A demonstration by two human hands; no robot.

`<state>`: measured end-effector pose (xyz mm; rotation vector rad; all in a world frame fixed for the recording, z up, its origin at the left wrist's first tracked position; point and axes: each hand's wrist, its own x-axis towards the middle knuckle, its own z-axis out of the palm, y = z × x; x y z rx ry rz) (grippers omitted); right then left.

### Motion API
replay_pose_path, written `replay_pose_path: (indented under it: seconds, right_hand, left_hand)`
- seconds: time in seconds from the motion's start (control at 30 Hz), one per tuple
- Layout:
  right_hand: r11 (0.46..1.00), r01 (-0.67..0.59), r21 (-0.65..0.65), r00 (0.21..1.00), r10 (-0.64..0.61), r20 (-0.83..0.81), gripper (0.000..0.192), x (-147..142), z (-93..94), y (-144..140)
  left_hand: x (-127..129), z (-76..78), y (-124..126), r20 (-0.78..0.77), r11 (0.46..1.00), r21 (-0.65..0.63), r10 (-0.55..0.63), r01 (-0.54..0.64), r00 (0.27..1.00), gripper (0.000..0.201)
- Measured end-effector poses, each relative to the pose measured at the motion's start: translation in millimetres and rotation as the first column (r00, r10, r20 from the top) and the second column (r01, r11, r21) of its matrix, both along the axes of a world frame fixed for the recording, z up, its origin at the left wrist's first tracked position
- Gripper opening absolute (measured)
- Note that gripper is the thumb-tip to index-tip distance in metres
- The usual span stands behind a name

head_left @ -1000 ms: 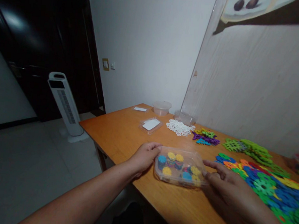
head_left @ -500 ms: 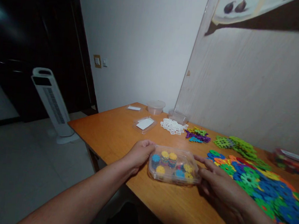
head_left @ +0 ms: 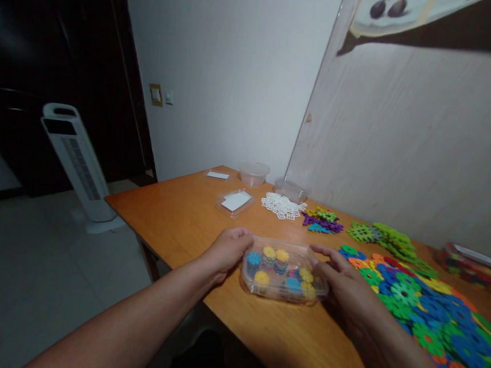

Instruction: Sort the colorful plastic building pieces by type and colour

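Observation:
A clear plastic container [head_left: 279,293] lies on the table in front of me. Inside it stand small stacks of notched discs, such as a yellow-topped stack [head_left: 282,257] and a blue-topped stack [head_left: 253,260]; a few yellow and blue ones crowd its right side. My left hand [head_left: 230,252] is closed on the container's left edge, thumb on top. At the right edge, my right hand [head_left: 342,279] holds the corner, with its index finger reaching along the far rim. The undersides of both hands are hidden.
Colourful notched discs [head_left: 427,309] are heaped on the right of the wooden table [head_left: 174,215]. Farther back are green pieces [head_left: 391,239], purple pieces [head_left: 332,226], white pieces [head_left: 282,205], a round tub [head_left: 254,174] and clear lids with white labels [head_left: 236,200]. A tower fan [head_left: 79,164] stands left.
My right hand has shifted forward and left along the container's right edge, its index finger now at the far corner. My left hand keeps its hold. The view has moved slightly.

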<state>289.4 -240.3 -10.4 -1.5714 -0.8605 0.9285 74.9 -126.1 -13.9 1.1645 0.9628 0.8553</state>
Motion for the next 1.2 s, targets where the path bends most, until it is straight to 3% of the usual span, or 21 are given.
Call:
replay_pose_path:
  seconds: [0.27, 0.53, 0.97, 1.2]
  right_hand:
    - [0.999, 0.024, -0.048, 0.999, -0.025, -0.021, 0.055, -7, 7.4, 0]
    - [1.0, 0.013, -0.016, 0.987, -0.015, -0.16, 0.062, -4, 2.8, 5]
    - [0.997, -0.066, 0.027, 0.997, 0.067, -0.049, 0.065, 3, 0.1, -4]
    - [0.998, -0.056, 0.006, 0.997, 0.056, 0.056, 0.066, 5, 0.8, -5]
  left_hand:
    - [-3, 4.7, -3, 0.013, 0.999, 0.001, -0.035, 0.035, 0.999, 0.004]
    - [-2, 7.3, -2, -0.002, 0.998, 0.001, -0.059, 0.059, 0.998, 0.009]
    - [-8, -5.2, 6, 0.046, 0.993, 0.035, -0.115, 0.113, 0.992, 0.015]
    - [-7, -3.1, -1, 0.022, 0.995, 0.065, -0.081, 0.079, 0.996, 0.016]
